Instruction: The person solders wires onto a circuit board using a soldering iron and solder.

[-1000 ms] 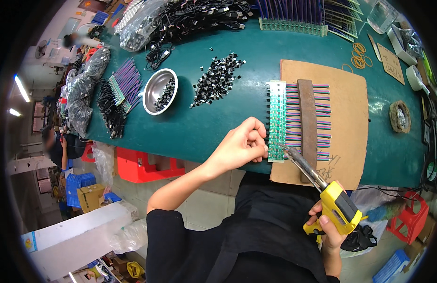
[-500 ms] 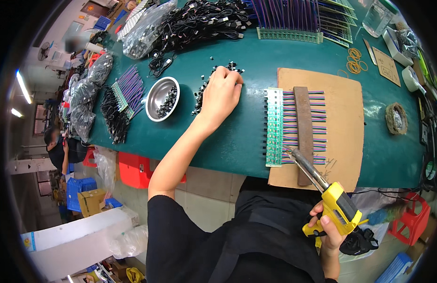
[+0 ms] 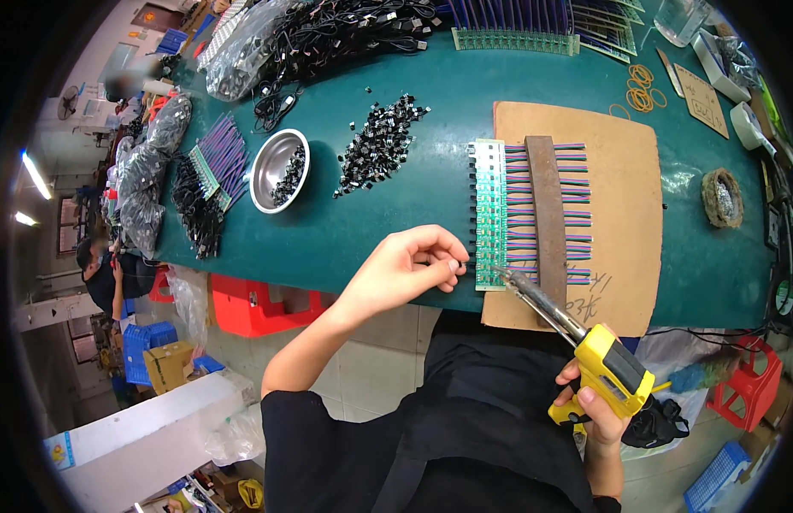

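At the lower left end of a green circuit board panel (image 3: 490, 214), my left hand (image 3: 405, 269) is closed in a pinch on a small black component (image 3: 462, 266), mostly covered by the fingertips. Small black parts line the panel's left edge, and thin coloured wires run out to its right. A rusty flat metal bar (image 3: 546, 214) lies across those wires, on a cardboard sheet (image 3: 623, 188). My right hand (image 3: 601, 415) is wrapped round the grip of a yellow soldering gun (image 3: 614, 368). Its tip reaches the panel's lower end, close to my left fingers.
A heap of small black components (image 3: 379, 145) lies on the green table, beside a metal bowl (image 3: 265, 171) holding more. Bundled black cables (image 3: 345, 38) and wired panels (image 3: 516, 40) fill the far side. Rubber bands (image 3: 640, 90) and a coiled wire cleaner (image 3: 721, 198) are at the right.
My left hand has come from the component heap toward me and right, to the panel's lower end, with a small component pinched. The soldering gun stays near the panel's lower end.
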Demonstrator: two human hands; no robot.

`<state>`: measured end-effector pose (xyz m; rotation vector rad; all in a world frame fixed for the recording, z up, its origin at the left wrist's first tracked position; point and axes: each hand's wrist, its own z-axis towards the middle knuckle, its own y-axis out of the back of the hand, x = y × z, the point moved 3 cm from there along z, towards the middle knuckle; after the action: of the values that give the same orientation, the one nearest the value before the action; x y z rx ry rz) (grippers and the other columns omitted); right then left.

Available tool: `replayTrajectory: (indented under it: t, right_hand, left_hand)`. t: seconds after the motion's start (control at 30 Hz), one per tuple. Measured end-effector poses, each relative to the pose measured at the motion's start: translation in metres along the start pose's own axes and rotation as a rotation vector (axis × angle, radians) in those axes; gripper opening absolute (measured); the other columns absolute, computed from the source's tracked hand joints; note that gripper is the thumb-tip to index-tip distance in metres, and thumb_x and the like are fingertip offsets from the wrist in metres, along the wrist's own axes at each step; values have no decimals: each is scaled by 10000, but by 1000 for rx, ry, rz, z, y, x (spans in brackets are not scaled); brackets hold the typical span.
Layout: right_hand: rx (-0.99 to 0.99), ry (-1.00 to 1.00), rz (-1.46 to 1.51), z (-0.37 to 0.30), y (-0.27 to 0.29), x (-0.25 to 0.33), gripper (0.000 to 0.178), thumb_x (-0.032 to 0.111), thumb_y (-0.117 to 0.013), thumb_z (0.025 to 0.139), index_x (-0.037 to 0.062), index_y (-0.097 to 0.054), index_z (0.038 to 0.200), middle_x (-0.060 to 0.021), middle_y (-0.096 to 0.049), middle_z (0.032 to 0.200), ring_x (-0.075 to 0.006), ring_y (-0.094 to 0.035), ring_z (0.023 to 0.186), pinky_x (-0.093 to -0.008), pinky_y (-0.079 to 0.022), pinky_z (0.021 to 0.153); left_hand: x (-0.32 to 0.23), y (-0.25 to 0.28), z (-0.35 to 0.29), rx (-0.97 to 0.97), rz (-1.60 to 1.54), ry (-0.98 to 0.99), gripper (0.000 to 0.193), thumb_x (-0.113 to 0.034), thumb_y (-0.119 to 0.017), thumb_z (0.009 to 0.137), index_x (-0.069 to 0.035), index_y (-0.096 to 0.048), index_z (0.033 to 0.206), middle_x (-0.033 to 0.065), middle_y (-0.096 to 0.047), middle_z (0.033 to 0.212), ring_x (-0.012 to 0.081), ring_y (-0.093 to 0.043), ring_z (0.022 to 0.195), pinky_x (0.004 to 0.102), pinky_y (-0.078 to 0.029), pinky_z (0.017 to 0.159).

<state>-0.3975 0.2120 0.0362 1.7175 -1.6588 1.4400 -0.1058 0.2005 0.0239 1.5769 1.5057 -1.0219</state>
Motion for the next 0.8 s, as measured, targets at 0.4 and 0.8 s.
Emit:
replayTrajectory:
  t: [0.4, 0.8]
  right_hand:
    - [64, -90, 11, 0, -2, -5, 654, 7, -610, 770, -45, -317, 1353, -148, -602, 881, -170, -599, 735, -279, -532, 611]
    - [41, -64, -28, -1, -3, -7, 613, -12, -620, 771, -59, -369, 1328, -150, -623, 849, -157, -619, 705, -271, -544, 615]
  left_hand:
    - [12, -9, 11, 28, -63, 77, 253, 10, -621, 799, -29, -425, 954, 43, -591, 726, 95, -589, 639, 222, -494, 594]
    - [5, -5, 19, 91, 1, 143, 253, -5, -653, 771, -32, -431, 889, 67, -610, 707, 108, -594, 608, 220, -481, 549]
